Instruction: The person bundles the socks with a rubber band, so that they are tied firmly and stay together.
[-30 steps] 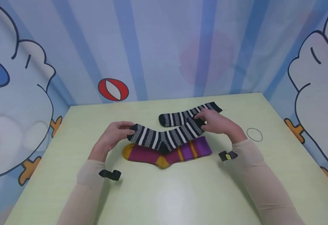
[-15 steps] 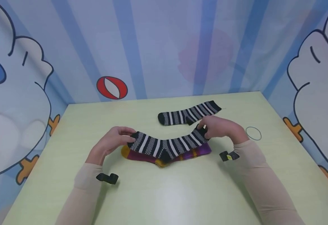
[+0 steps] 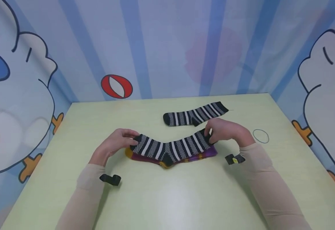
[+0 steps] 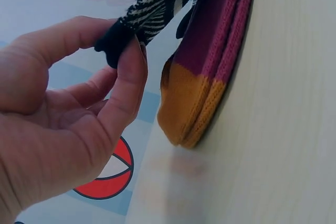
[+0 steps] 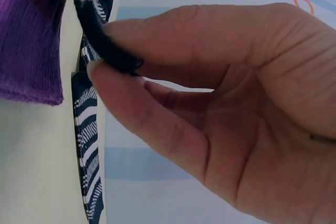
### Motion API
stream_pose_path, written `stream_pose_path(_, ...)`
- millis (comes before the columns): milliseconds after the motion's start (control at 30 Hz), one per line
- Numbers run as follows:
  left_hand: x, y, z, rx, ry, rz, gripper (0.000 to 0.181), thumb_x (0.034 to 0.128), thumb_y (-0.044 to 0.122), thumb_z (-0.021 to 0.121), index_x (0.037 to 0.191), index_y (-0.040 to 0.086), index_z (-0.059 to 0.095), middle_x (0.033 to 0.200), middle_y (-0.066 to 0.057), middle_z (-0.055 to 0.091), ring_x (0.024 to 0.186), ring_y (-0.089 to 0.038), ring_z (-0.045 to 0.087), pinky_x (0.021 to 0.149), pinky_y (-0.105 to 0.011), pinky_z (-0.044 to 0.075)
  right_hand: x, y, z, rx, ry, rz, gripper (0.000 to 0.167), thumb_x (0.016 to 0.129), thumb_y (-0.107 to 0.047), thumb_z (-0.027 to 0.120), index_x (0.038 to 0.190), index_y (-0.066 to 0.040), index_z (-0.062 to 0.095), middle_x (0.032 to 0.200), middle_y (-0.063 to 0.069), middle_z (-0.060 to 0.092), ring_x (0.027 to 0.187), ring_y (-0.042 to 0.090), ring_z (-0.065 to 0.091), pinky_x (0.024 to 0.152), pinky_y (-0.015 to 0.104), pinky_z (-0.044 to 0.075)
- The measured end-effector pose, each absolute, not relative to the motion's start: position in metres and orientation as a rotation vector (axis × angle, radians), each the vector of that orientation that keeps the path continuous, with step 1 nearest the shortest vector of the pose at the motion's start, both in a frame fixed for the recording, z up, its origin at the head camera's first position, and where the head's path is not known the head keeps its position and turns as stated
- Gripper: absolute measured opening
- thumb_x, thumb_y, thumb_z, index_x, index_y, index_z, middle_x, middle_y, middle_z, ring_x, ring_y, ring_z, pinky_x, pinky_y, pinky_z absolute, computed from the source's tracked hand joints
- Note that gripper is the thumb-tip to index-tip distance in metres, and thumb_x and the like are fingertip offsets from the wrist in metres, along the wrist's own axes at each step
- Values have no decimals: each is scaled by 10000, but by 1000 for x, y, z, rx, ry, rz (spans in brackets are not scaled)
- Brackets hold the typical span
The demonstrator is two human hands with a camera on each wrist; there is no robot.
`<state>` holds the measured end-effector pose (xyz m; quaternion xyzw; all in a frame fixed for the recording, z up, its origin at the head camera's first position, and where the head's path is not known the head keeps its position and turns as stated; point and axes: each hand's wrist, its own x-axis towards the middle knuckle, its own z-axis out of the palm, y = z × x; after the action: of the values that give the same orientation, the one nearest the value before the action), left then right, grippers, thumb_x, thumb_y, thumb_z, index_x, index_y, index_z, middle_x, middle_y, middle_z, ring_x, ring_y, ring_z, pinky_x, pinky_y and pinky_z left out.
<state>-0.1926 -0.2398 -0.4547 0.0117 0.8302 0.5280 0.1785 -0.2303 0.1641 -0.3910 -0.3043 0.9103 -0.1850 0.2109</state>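
Observation:
A black-and-white striped sock (image 3: 182,148) is stretched between both hands, sagging at its heel. My left hand (image 3: 118,142) pinches its black toe (image 4: 118,40) between thumb and fingers. The cuff end (image 5: 113,53) is pinched by my right hand (image 3: 224,130). Under it lie maroon, purple and mustard socks, stacked; their mustard toes (image 4: 189,103) show two layers in the left wrist view, and the purple cuff (image 5: 31,40) appears in the right wrist view. The striped sock covers most of that stack in the head view; the toe end is held above it.
A second striped sock (image 3: 194,114) lies flat farther back on the pale table (image 3: 167,198). To the right of my right hand there is a thin ring-shaped band (image 3: 260,136). A printed fabric backdrop (image 3: 170,48) rises behind the table and at both sides.
Both hands have brought the striped sock nearer and lower, from above the stacked socks' far side to over them. The second striped sock at the back is now uncovered.

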Motion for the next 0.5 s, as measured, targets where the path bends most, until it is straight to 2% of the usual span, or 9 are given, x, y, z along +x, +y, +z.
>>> stream_pose_path(133,-195,-240,-456,45,2370,1461,392,919,117,689,1283,8,595,1306,-203,568,1124,-314,544,936,-385,474,-230,165,-391,-808,2487,-515,288,744,67,665,1025,44,727,990,112,692,667,124,626,623,300,522)
stream_pose_path(267,-195,-239,-456,33,2392,1424,380,911,98,696,1268,6,602,1310,-206,562,1139,-323,535,957,-405,469,-230,166,-394,-736,2427,-503,307,740,71,674,1042,44,718,1007,125,693,686,144,688,671,320,560)
stream_pose_path(500,-194,-236,-455,24,2423,1374,372,918,87,691,1272,13,604,1320,-207,563,1149,-325,534,987,-429,458,-231,167,-399,-717,2396,-499,295,741,62,694,1035,38,707,1025,146,686,682,164,703,685,321,561)
